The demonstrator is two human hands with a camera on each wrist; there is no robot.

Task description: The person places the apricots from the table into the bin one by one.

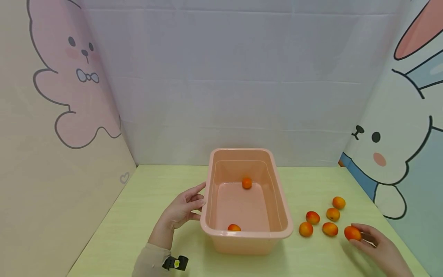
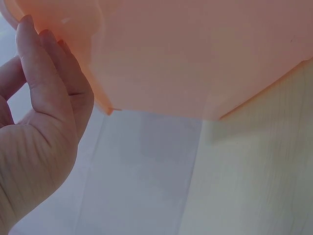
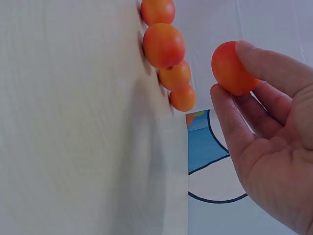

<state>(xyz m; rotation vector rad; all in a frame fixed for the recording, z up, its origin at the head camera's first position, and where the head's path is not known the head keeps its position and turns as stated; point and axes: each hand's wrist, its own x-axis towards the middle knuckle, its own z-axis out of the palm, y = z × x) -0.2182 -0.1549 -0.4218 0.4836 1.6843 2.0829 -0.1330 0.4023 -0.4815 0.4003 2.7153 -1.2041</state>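
A pink plastic bin stands mid-table with two small orange-red fruits inside, one at the far end and one near the front wall. Against the bin's left side my left hand rests, its fingertips right at the rim; in the left wrist view the fingers lie fairly straight along the wall. At the right of the table, my right hand pinches a small, smooth orange-red fruit between thumb and fingers, raised above the tabletop in the right wrist view.
Between the bin and my right hand, several similar fruits lie loose on the pale yellow-green table. A plain pale backdrop rises behind, and panels with cartoon animals flank both sides.
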